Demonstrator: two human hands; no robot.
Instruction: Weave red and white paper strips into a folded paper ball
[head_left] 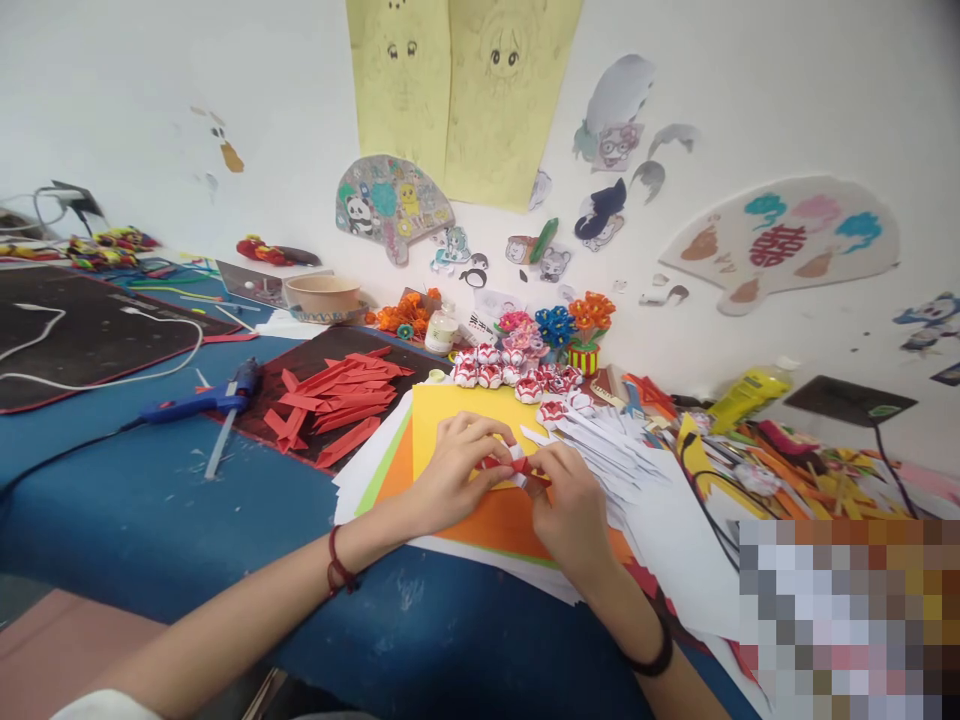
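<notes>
Between my two hands is a small red and white folded paper piece [517,466]. My left hand [459,470] pinches its left side with thumb and fingers. At its right side, my right hand [574,505] grips a red end between thumb and forefinger. Both hands are above a stack of coloured paper sheets, with a yellow sheet [439,410] on top and an orange sheet [487,525] below. Left of the stack lies a pile of red folded paper strips [341,395]. White folded strips [607,455] lie just beyond my right hand. Several finished red and white paper pieces [529,385] stand behind the stack.
A blue glue gun [199,400] with its cable lies on the blue table [300,545] at left. Toward the wall are a bowl [322,298], a small white bottle [441,330] and craft flowers [555,328]. A yellow bottle [752,395] and paper scraps crowd the right.
</notes>
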